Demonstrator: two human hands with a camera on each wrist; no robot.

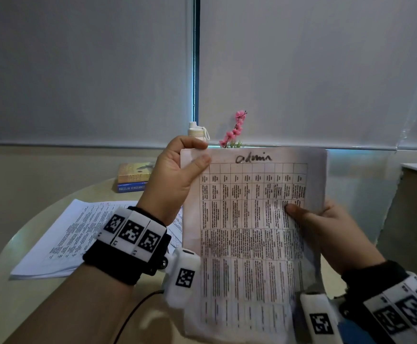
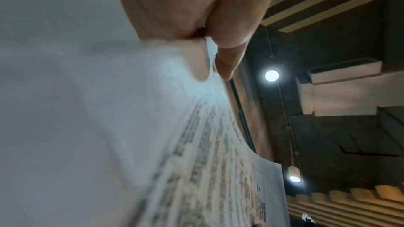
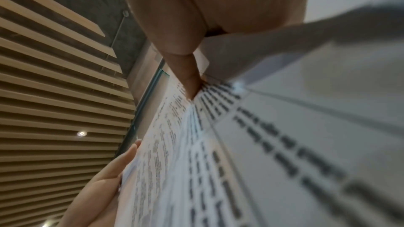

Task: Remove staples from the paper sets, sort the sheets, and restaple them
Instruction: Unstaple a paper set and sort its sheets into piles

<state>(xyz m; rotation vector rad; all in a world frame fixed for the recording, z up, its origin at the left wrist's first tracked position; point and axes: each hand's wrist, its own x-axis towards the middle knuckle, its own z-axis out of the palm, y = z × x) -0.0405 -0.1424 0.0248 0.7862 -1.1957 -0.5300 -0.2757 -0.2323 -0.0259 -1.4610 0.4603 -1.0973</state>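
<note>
I hold a paper set (image 1: 247, 232) upright in front of me, a printed table with "admin" handwritten at its top. My left hand (image 1: 177, 175) pinches its top left corner between thumb and fingers. My right hand (image 1: 326, 229) grips the right edge, thumb on the front, fingers behind. The left wrist view looks down the sheet (image 2: 196, 161) from that pinch (image 2: 210, 53). The right wrist view shows my thumb (image 3: 188, 78) pressed on the printed page (image 3: 262, 144). No staple or stapler shows.
A second stack of printed sheets (image 1: 73, 239) lies on the round table (image 1: 16, 294) at the left. Two books (image 1: 134, 177) are stacked at the table's back, with a white bottle (image 1: 197, 131) and a pink flower sprig (image 1: 236, 130) behind the held paper.
</note>
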